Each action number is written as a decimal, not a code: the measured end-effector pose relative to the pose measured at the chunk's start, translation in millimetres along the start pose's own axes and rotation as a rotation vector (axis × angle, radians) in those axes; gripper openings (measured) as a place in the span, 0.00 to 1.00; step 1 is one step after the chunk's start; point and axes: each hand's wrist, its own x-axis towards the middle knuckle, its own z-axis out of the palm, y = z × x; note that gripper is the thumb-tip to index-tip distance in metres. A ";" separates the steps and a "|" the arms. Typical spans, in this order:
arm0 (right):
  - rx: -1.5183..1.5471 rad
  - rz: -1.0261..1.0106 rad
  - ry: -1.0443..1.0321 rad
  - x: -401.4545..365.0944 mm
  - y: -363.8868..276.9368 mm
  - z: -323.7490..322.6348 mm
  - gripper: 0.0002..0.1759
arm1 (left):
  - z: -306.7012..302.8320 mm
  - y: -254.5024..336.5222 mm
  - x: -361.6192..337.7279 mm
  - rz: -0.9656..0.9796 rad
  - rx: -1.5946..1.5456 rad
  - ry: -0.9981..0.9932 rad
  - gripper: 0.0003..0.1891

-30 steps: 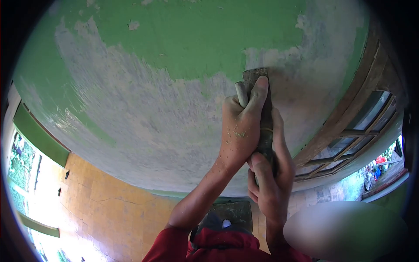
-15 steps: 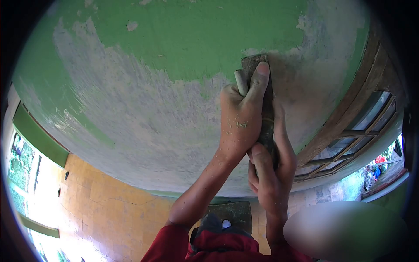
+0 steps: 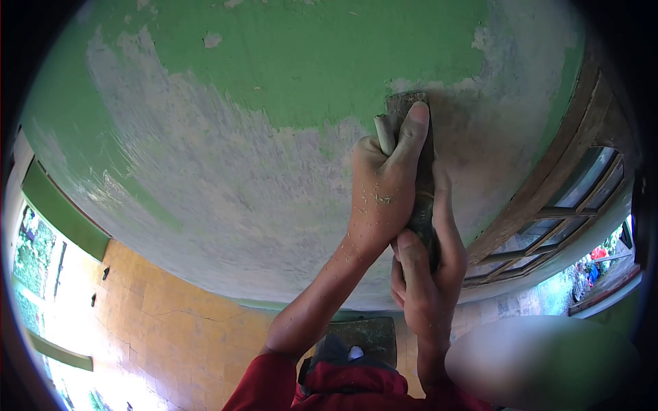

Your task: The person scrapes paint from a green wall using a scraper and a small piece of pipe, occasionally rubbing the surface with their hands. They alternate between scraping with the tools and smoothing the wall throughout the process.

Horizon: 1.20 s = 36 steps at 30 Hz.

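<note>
Both of my hands hold a long dark scraper (image 3: pixel 425 179), its flat, worn end against the wall (image 3: pixel 226 178). My left hand (image 3: pixel 380 185) is closed around its upper part, thumb pressed flat along it near the tip. A short pale stick (image 3: pixel 385 134) pokes out between that thumb and the curled fingers. Lower down, my right hand (image 3: pixel 428 284) grips the other end, with its forefinger stretched up along the side. Green paint (image 3: pixel 308 61) meets bare whitish plaster at a ragged edge right by the scraper's tip. Small paint flakes cling to my left hand and forearm.
To the right, a wooden-framed window (image 3: pixel 572 212) is set in the wall. Below lies a tiled yellowish floor (image 3: pixel 171 301), with a dark platform (image 3: pixel 373 335) under me. Bright openings show greenery at the far left and right.
Both hands and the scraper have shifted slightly down and to the right along the wall. The grip stays the same.
</note>
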 end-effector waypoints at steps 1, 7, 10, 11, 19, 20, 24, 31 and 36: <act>-0.004 -0.005 0.001 0.1 1.3 1.0 0.41 | -1.0 4.2 0.9 -0.029 0.009 -0.014 0.24; -0.010 0.036 0.026 1.2 0.2 0.4 0.41 | 2.0 0.1 4.5 0.047 -0.021 0.015 0.24; -0.015 -0.004 0.033 -1.9 4.3 1.5 0.41 | 0.3 -6.9 -2.3 0.031 -0.019 0.009 0.24; -0.013 -0.026 0.033 -3.4 5.1 1.2 0.41 | -1.1 -9.8 -3.7 0.047 0.032 0.019 0.24; 0.029 0.036 0.000 -3.3 9.8 -4.6 0.42 | -0.3 -11.9 -1.6 0.034 0.020 0.017 0.25; 0.032 0.041 -0.005 -1.9 7.8 -5.1 0.42 | 0.0 -12.0 0.2 0.047 0.044 0.017 0.26; 0.053 0.100 -0.011 -4.5 1.5 -2.8 0.42 | 0.9 -11.1 -4.5 0.000 0.008 0.023 0.26; 0.013 0.025 -0.026 3.0 4.6 -4.9 0.42 | 0.2 -3.8 1.9 0.023 0.026 0.014 0.22; 0.038 0.042 -0.012 -2.9 7.7 -3.5 0.42 | 1.4 -12.8 0.2 0.048 -0.023 0.030 0.25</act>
